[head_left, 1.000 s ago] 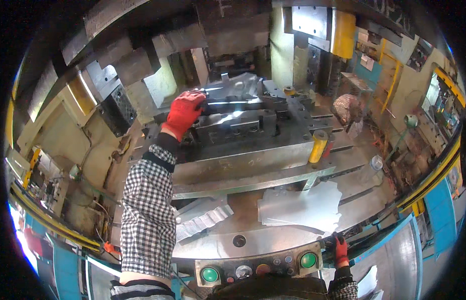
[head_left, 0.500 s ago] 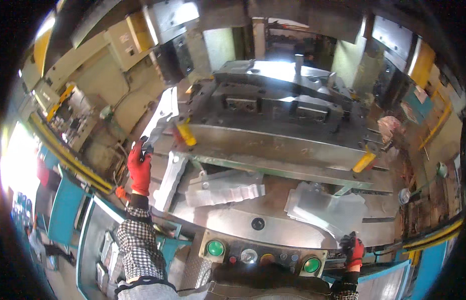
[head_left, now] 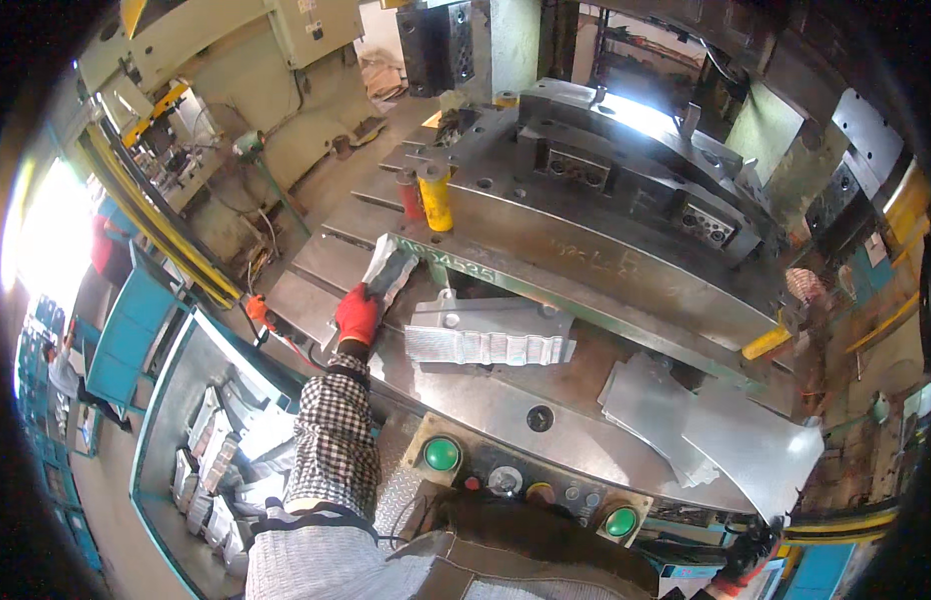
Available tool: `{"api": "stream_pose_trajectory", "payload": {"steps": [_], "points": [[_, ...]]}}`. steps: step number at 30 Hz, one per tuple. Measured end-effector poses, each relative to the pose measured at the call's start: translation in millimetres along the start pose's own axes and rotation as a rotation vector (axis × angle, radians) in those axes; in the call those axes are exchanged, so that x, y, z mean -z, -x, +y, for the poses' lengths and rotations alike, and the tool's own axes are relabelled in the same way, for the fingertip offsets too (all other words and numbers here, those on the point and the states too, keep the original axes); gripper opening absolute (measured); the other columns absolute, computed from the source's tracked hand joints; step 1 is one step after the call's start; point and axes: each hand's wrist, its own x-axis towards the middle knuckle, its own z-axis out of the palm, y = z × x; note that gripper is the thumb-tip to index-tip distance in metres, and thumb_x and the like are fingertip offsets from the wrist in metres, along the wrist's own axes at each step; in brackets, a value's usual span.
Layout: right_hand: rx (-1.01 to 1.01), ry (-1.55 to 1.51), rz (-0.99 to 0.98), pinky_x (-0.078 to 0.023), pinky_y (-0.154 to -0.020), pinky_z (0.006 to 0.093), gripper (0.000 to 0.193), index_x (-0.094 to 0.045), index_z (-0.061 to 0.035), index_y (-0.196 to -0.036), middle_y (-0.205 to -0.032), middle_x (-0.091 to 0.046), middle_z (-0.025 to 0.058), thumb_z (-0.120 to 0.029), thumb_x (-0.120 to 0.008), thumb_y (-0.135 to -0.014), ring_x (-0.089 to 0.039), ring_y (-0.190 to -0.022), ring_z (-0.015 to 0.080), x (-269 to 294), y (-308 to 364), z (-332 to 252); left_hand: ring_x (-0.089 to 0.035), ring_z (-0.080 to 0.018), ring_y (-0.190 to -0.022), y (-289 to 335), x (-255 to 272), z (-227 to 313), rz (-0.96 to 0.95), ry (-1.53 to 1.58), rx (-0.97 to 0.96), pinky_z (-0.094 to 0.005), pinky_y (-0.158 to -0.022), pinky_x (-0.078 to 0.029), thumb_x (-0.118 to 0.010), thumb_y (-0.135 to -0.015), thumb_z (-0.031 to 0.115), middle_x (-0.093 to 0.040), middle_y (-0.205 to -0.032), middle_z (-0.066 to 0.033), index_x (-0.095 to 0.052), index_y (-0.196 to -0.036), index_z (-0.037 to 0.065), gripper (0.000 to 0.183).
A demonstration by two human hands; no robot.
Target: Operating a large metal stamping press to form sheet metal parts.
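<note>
My left hand, in a red glove, is closed on the near end of a narrow formed metal part at the bed's left. Dark grey and bright areas show along that part; whether a second piece lies there I cannot tell. At lower right, my right hand, in a dark-palmed red glove, grips the near corner of a flat metal sheet. This sheet overlaps other flat sheets on the bed. A ribbed formed part lies between my hands, touched by neither.
Ahead stands a heavy steel die with yellow posts. A panel with green buttons is along the near edge. At lower left, a blue-edged bin contains several metal parts. Striped guard rails flank the press; people are at far left.
My left hand has brought the narrow part down and nearer on the bed. My right hand has moved right and now grips a sheet, pulled partly off the others. The view has turned left.
</note>
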Motion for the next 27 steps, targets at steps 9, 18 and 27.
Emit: {"api": "stream_pose_trajectory", "payload": {"steps": [9, 18, 27], "points": [[0.687, 1.126, 0.189, -0.046, -0.076, 0.0294, 0.048, -0.033, 0.001, -0.122, -0.108, -0.051, 0.0172, -0.02, -0.048, -0.081, -0.054, -0.094, 0.0257, -172, -88, 70, -0.052, -0.0365, -0.083, -8, -11, 29, -0.343, 0.19, -0.183, -0.0423, -0.071, -0.041, -0.051, -0.075, 0.039, -0.057, -0.083, -0.0193, -0.056, -0.084, 0.004, 0.036], [-0.013, 0.066, -0.44, -0.051, -0.068, 0.0324, 0.03, -0.046, -0.0036, -0.107, -0.095, -0.057, 0.0154, -0.025, -0.04, -0.087, -0.059, -0.082, 0.0241, -304, -307, 117, -0.048, -0.0309, -0.096, -42, 161, 254, 0.086, 0.464, -0.749, -0.0383, -0.082, -0.038, -0.066, -0.063, 0.017, -0.05, -0.106, -0.0147, -0.048, -0.112, 0.008, 0.053], [0.148, 0.208, -0.129, -0.047, -0.071, 0.0319, 0.018, -0.056, -0.0057, -0.091, -0.085, -0.059, 0.005, -0.02, -0.051, -0.081, -0.057, -0.077, 0.0174, -283, -424, 146, -0.039, -0.0298, -0.111, -146, 117, 410, 0.104, -0.036, -1.245, -0.0394, -0.096, -0.026, -0.061, -0.064, 0.012, -0.046, -0.116, -0.0142, -0.045, -0.115, 0.008, 0.053]]}}
